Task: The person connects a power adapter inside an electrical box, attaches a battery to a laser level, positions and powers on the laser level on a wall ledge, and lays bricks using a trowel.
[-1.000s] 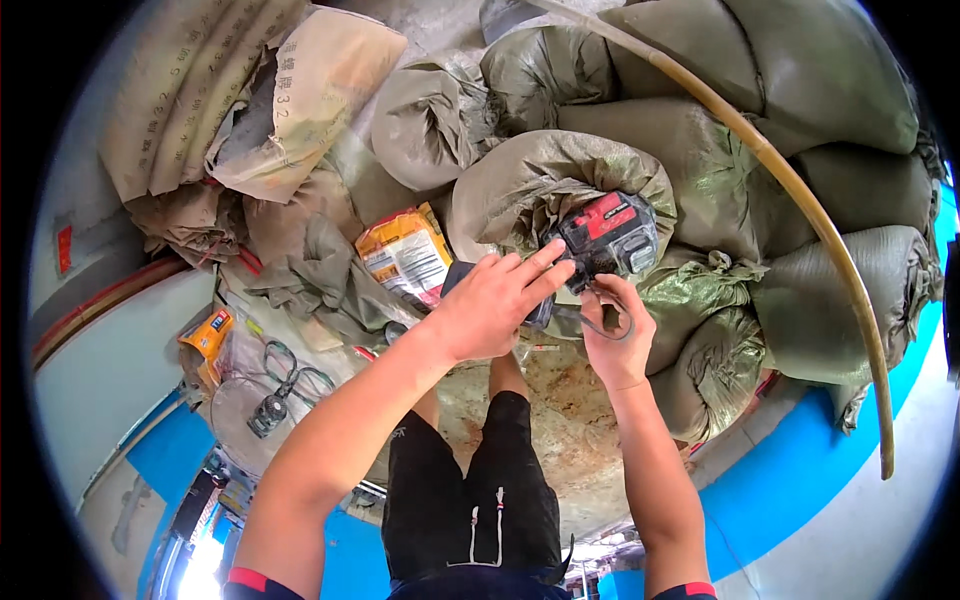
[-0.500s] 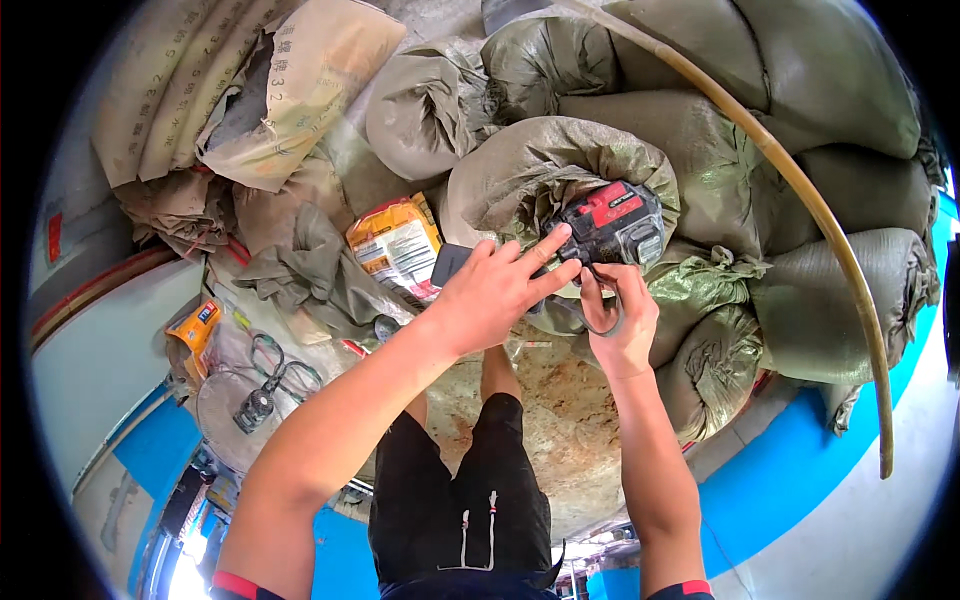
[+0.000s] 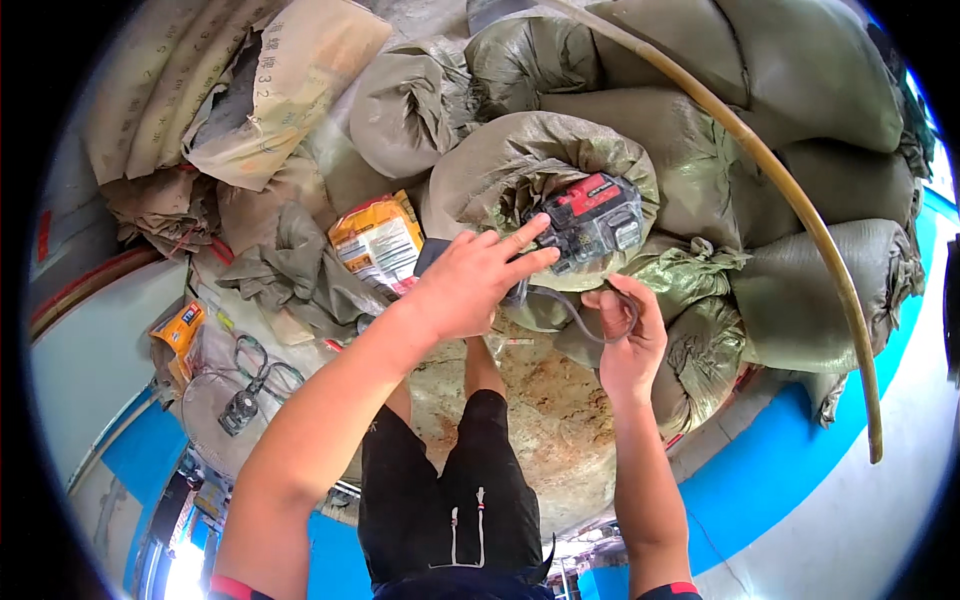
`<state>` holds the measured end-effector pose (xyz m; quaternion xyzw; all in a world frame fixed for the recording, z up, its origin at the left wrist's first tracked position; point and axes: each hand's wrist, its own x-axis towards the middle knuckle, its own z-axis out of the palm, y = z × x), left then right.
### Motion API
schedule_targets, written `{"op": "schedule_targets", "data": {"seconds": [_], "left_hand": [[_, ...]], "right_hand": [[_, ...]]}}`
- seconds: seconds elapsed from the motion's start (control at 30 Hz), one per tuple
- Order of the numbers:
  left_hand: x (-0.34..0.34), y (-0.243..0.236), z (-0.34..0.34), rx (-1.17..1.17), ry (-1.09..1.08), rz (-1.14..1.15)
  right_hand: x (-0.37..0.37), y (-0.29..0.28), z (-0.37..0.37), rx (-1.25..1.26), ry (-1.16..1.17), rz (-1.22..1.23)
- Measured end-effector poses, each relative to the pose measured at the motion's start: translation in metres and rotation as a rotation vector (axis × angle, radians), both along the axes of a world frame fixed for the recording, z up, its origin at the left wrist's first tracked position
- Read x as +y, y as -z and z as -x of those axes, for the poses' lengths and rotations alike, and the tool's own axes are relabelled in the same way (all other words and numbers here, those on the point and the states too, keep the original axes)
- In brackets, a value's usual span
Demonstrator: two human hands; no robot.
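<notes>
A black power tool with a red-labelled battery pack [image 3: 597,212] lies over a grey-green woven sack [image 3: 480,165]. My left hand [image 3: 470,285] is closed around its middle, with two fingers stretched against the black body. The thumb is hidden, and a dark block [image 3: 430,256] that looks like the tool's other end sticks out beyond the knuckles. To the right, my right hand [image 3: 632,345] pinches a dark grey cord [image 3: 575,318] between thumb and fingers. The cord loops from beneath the tool up to these fingertips.
Stuffed sacks [image 3: 640,150] pile up at the back and right, with a bent bamboo pole [image 3: 790,190] across them. Paper cement bags [image 3: 290,90] stand far left. Nearer are a yellow packet [image 3: 378,240], a fan-like round grille [image 3: 205,420] and a corded plug [image 3: 238,412].
My right hand has drawn away from the tool, down and to the right, pulling the cord into a wider loop. The left hand stays on the tool; the whole view has shifted slightly.
</notes>
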<state>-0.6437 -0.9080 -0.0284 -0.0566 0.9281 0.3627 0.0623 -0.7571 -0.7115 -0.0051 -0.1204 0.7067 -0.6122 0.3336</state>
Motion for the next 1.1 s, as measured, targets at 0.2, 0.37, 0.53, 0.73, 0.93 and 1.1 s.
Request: {"op": "schedule_targets", "data": {"seconds": [0.2,0.37,0.53,0.73,0.93,1.1], "left_hand": [[-0.003,0.003,-0.001,-0.027,0.001,-0.100],[-0.005,0.002,0.000,-0.033,0.012,-0.100],[-0.005,0.003,-0.002,-0.009,0.001,-0.102],[-0.004,0.007,-0.002,-0.003,-0.016,-0.106],[-0.003,0.011,-0.005,0.038,-0.044,-0.127],[-0.003,0.014,-0.008,0.051,-0.059,-0.135]], "right_hand": [[0.007,-0.004,0.010,-0.547,-0.003,0.201],[0.008,-0.015,0.026,-0.937,0.118,0.460],[-0.029,-0.018,0.002,-0.054,0.021,-0.353],[-0.040,-0.005,0.001,0.787,-0.280,-0.577],[-0.044,0.005,0.002,0.942,-0.325,-0.516],[-0.049,0.004,0.003,0.936,-0.380,-0.562]]}}
